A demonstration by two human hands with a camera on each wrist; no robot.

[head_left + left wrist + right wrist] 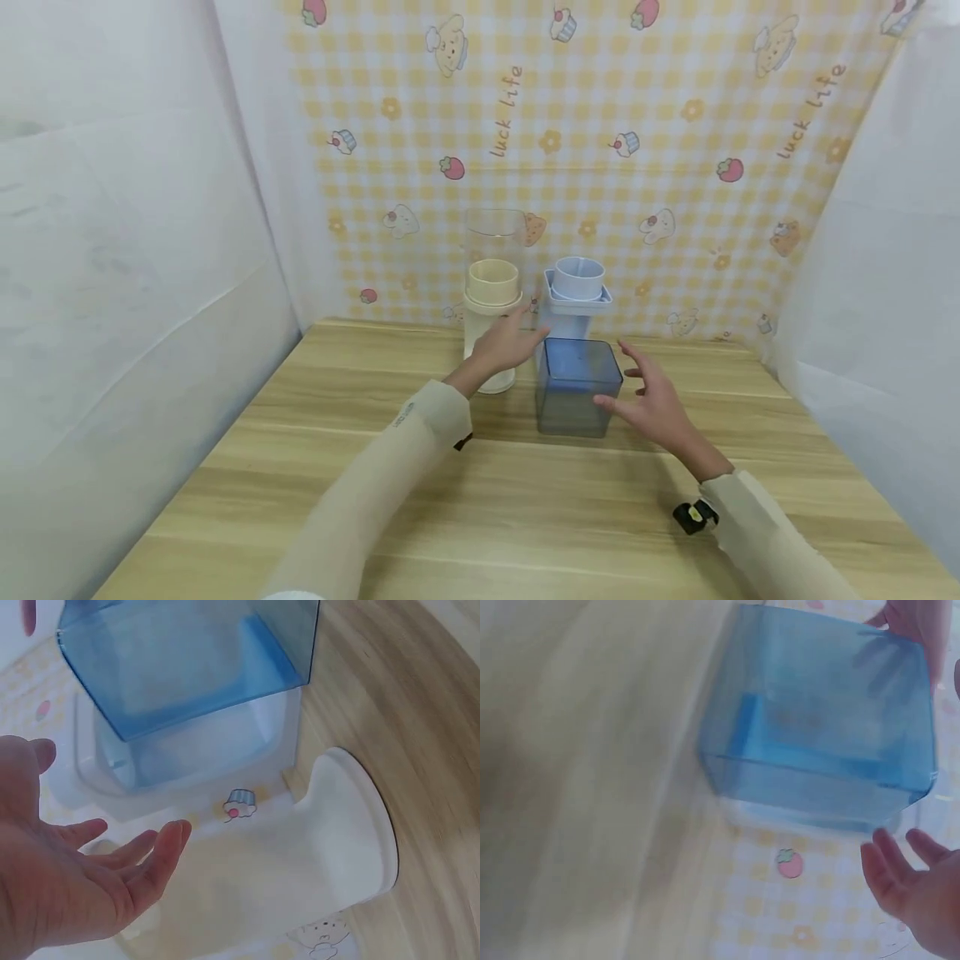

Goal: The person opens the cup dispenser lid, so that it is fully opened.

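Note:
A see-through blue-grey square container (577,408) stands on the wooden table between the two hands. Behind it is a pale blue stand (567,325) with a round pale blue cup (579,279) on top. My left hand (508,340) is held at the container's left, fingers spread and holding nothing; in the left wrist view the fingers (161,862) look loosely bent. Behind that hand stands a cream dispenser (480,329) with a cream cup (493,283) and a clear cylinder (495,229). To the container's right, my right hand (651,402) has parted fingers and grips nothing; contact with the container cannot be made out.
A checked yellow cloth (547,150) with printed cartoons hangs behind the table (525,517). White sheets (135,250) close off both sides. The cream dispenser and pale blue stand are side by side near the table's back edge.

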